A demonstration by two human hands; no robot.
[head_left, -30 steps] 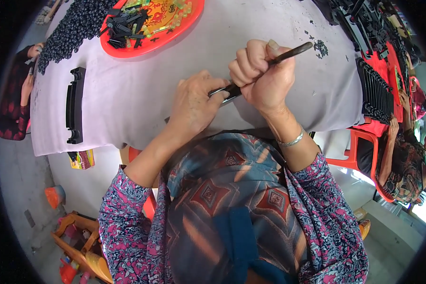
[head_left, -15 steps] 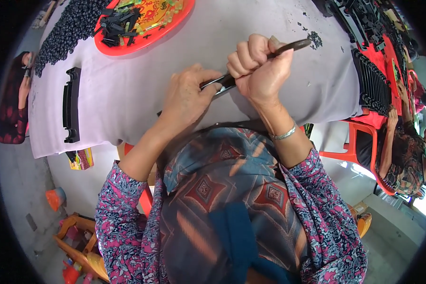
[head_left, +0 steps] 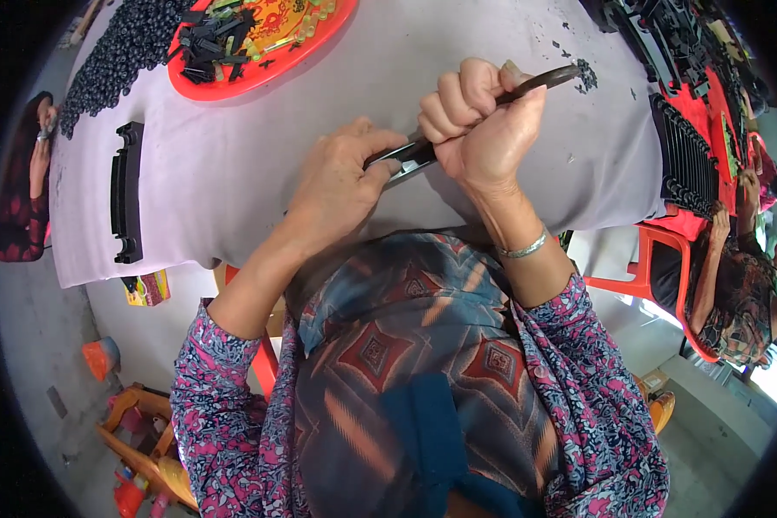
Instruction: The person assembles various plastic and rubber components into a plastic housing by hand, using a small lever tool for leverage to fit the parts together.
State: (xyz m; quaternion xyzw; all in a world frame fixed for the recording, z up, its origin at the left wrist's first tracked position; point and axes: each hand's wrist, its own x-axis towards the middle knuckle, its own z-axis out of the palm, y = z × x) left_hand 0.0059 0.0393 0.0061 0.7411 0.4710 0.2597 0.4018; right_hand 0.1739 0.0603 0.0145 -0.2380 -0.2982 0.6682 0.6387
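Observation:
Near the table's front edge, my left hand [head_left: 341,177] is closed around one end of a slim black plastic part [head_left: 413,161] with a light, shiny side. In a fist, my right hand [head_left: 490,129] grips a dark tool with a curved handle [head_left: 551,78] that sticks out past the thumb. The tool's other end lies against the black part between my hands, and my fingers hide what kind of tool it is. Apart from both hands, a long black plastic piece with notched ends [head_left: 127,194] lies at the left of the table.
A red tray [head_left: 211,92] with black strips and small yellow-green pieces stands far left, beside a heap of small black parts [head_left: 116,60]. Black crumbs [head_left: 585,76] lie beyond my right hand. Stacked black pieces [head_left: 686,151] and a red chair [head_left: 639,268] are at the right; other people sit at both sides.
My right hand and the tool have shifted slightly right. A bit more of the part's shiny side shows between my hands. The left hand keeps its hold almost in place.

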